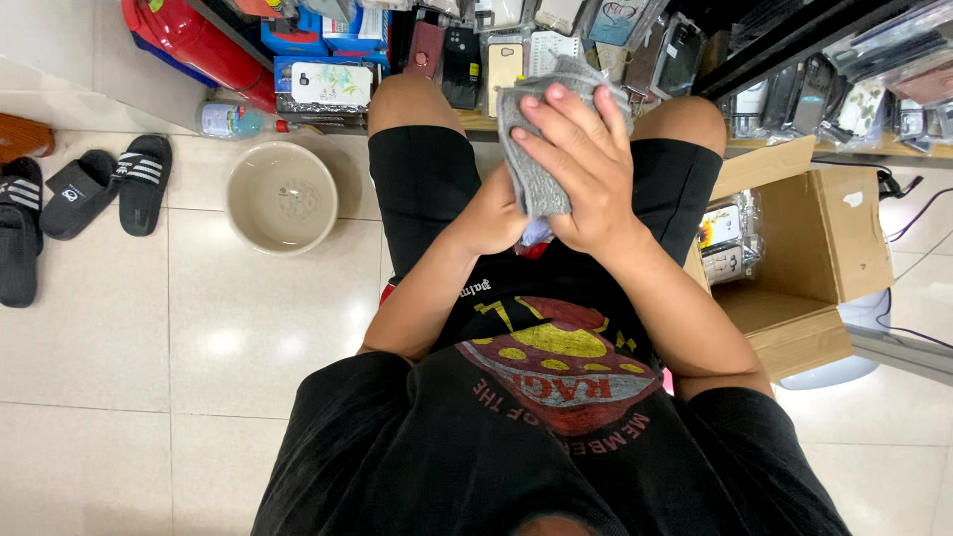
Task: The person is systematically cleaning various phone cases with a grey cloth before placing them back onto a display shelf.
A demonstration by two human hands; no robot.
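Note:
I sit in black shorts and a black printed shirt, both hands raised over my lap. My right hand (581, 164) presses a grey cloth (531, 149) with its fingers spread across it. Under the cloth my left hand (493, 213) grips something small; only a pale bluish edge of that object (536, 233) shows below the cloth, so I cannot tell what it is. The cloth wraps around that hidden object between my two hands.
A beige bowl (281, 196) stands on the tiled floor to the left, with black sandals (84, 194) beyond it. A red cylinder (199, 45) and shelves of phone cases (496, 45) lie ahead. An open cardboard box (804, 248) holds packaged items at the right.

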